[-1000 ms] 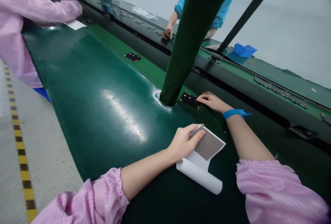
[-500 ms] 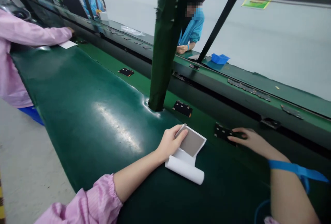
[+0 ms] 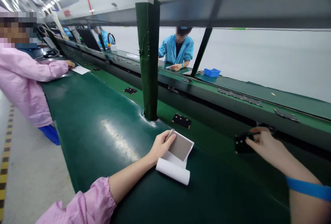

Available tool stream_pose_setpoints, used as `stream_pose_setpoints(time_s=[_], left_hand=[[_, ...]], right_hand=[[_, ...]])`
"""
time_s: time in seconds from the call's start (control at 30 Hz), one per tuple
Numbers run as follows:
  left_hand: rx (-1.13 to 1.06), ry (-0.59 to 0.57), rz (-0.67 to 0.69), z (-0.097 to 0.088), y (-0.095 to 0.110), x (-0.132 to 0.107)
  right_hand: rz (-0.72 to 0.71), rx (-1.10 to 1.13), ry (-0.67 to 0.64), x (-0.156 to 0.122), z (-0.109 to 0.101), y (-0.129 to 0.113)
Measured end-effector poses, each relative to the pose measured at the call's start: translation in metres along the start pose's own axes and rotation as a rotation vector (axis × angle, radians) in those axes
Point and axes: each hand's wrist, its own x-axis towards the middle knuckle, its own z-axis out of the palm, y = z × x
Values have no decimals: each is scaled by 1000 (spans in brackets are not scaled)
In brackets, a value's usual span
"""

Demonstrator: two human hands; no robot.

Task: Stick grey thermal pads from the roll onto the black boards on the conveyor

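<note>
On the green tabletop [image 3: 103, 113], a grey sheet [image 3: 180, 147] is pinched at its corner by the curled fingers of the left hand [image 3: 161, 144]. Well to its right, a black part [image 3: 241, 144], stretching leftward, is gripped by the right hand [image 3: 263, 144].

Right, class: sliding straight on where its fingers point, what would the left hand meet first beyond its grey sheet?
Likely the small black part on the green belt, just past the sheet; depth is unclear.
</note>
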Motion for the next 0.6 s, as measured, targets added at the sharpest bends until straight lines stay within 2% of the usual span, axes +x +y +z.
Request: stream_pose_setpoints(time_s=[0.07,0.1,0.17,0.27,0.4,0.47,0.6], left_hand=[[6,0,8,0,-1,0],[11,2,11,-1,-1,0],[17,2,16,-1,-2,0],[2,-10,21,-1,-4,1],[-17,-23,22,0,-4,1],[-35,-18,19,1,-4,1],[-75,-17,14,2,-7,2]], right_hand=[[131,-34,-18,-1,3,-4],[193,-6,-74,-2,8,-8],[228,73,-199,-4,19,-21],[108,92,-282,-4,40,-44],[-185,-41,-221,5,71,-75],[-212,-78,-221,13,86,-88],[-141,-114,-249,25,105,-103]])
